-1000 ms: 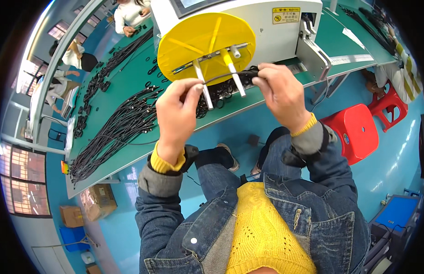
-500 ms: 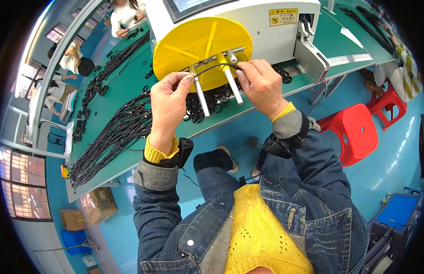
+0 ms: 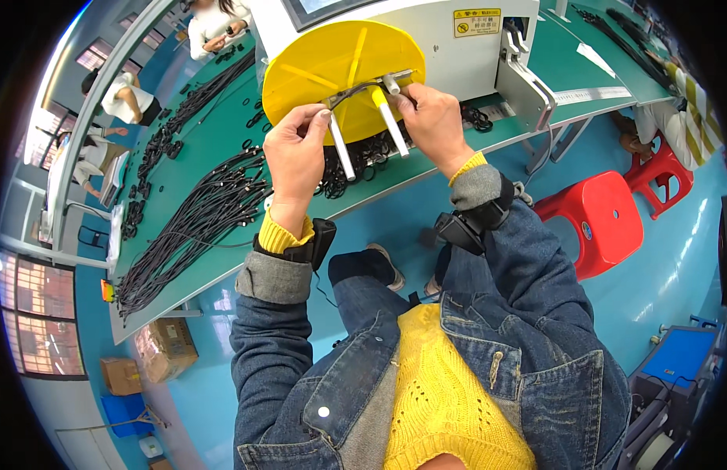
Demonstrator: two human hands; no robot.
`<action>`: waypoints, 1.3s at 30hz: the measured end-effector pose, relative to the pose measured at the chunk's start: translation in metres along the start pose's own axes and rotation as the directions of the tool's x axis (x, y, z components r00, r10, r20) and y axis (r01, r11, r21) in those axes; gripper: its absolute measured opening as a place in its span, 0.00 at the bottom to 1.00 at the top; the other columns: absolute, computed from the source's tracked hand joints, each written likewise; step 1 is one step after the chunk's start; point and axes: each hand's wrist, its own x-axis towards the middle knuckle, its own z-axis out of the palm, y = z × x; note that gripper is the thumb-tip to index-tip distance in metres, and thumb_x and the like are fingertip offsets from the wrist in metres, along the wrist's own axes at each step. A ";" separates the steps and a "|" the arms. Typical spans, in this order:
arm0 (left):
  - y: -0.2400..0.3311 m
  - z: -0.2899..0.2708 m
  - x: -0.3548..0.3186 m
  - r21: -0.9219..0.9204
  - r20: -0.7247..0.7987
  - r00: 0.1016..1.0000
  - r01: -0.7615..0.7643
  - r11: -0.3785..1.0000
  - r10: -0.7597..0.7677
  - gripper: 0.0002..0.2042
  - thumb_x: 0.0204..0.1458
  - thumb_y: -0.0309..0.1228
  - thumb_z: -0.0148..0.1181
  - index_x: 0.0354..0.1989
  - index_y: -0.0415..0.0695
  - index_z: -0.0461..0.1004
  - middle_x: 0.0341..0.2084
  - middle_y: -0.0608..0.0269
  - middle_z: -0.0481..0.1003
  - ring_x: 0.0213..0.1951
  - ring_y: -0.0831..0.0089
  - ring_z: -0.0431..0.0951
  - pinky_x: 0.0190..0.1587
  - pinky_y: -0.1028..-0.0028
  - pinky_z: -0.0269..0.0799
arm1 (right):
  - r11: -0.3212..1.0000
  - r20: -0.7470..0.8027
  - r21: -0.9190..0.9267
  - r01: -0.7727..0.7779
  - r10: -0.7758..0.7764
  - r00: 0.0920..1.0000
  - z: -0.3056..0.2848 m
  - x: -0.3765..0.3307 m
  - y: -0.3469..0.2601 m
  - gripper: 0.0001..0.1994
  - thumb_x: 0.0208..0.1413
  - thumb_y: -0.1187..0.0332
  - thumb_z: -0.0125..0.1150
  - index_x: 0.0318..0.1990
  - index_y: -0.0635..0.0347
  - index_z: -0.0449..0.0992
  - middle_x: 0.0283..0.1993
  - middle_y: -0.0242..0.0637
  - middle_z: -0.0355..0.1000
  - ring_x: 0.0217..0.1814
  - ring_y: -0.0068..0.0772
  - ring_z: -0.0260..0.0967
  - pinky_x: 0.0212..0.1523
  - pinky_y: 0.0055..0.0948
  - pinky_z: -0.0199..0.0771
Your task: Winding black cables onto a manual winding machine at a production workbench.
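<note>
A short black cable [image 3: 354, 92] arches upward in front of a yellow disc [image 3: 301, 56] on a white machine [image 3: 449, 66]. One end is pinched between the thumb and fingers of my left hand [image 3: 294, 160]. My right hand [image 3: 435, 127] has its fingers closed at the other end, which they mostly hide. Two pale rods, a left rod [image 3: 342, 149] and a right rod [image 3: 391, 125], stick out from the disc between my hands. The cable passes close to where they meet the disc; contact cannot be made out.
A bundle of black cables [image 3: 195, 227] spreads over the green table [image 3: 222, 141] at left. Coiled cables [image 3: 362, 164] lie below the disc. Red stools [image 3: 606, 223] stand at right, near a person in a striped top. Other people work at far left. Cardboard boxes [image 3: 166, 348] sit on the floor.
Both hands have moved up toward the disc with the cable, which now arches more strongly near the rod bases. The whole view has shifted slightly.
</note>
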 end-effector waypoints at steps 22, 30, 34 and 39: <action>0.007 -0.020 -0.026 0.332 -0.045 0.896 -0.405 0.852 0.443 0.09 0.46 0.22 0.60 0.37 0.39 0.76 0.20 0.65 0.70 0.20 0.82 0.66 0.22 0.82 0.62 | 0.857 0.466 0.009 -0.515 0.452 0.760 -0.076 -0.135 0.032 0.09 0.48 0.68 0.55 0.28 0.66 0.74 0.20 0.42 0.69 0.22 0.34 0.68 0.26 0.28 0.67; 0.019 -0.026 -0.039 0.356 -0.028 0.925 -0.345 0.868 0.379 0.10 0.45 0.22 0.61 0.39 0.39 0.76 0.19 0.64 0.69 0.19 0.79 0.65 0.22 0.81 0.62 | 0.853 0.524 0.002 -0.522 0.444 0.727 -0.073 -0.141 0.034 0.09 0.48 0.68 0.55 0.27 0.66 0.74 0.19 0.40 0.70 0.21 0.31 0.68 0.26 0.27 0.67; 0.018 -0.027 -0.044 0.344 -0.001 0.930 -0.345 0.873 0.368 0.11 0.46 0.22 0.60 0.40 0.39 0.75 0.18 0.64 0.68 0.19 0.79 0.65 0.21 0.81 0.61 | 0.849 0.549 0.000 -0.528 0.441 0.710 -0.070 -0.144 0.035 0.09 0.48 0.68 0.55 0.27 0.67 0.74 0.19 0.39 0.69 0.21 0.30 0.67 0.25 0.27 0.66; 0.017 -0.024 -0.049 0.374 0.004 0.944 -0.307 0.875 0.329 0.11 0.47 0.22 0.59 0.41 0.39 0.75 0.18 0.63 0.67 0.18 0.78 0.65 0.21 0.81 0.61 | 0.848 0.564 0.020 -0.530 0.428 0.706 -0.067 -0.146 0.034 0.09 0.48 0.68 0.55 0.27 0.67 0.74 0.18 0.39 0.69 0.20 0.28 0.67 0.25 0.27 0.66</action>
